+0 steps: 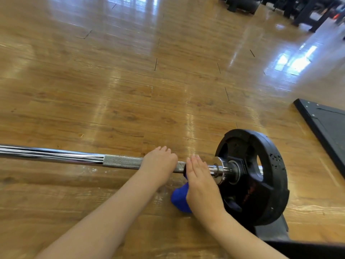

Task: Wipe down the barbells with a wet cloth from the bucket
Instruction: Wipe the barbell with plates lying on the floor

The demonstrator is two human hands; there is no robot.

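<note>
The shiny barbell (74,156) lies across the wooden floor (130,81), the left hand (158,164) curls over its rough part, and the right hand (200,182), fingers straight, presses a blue cloth (180,199) on it beside the black weight plate (265,176).

One view only — a wide-angle camera worn on the person's head, looking forward and steeply down at the wooden floor (130,86). It sits close above both forearms, which enter from the bottom edge and reach up toward the middle. The barbell (56,154) crosses the lower half from the left edge to the right, near the lens. The wide lens bends the floor planks and stretches the far part of the room — dark gym equipment (306,12) shows small at the top right corner. With no second view, nothing is shared.
</note>
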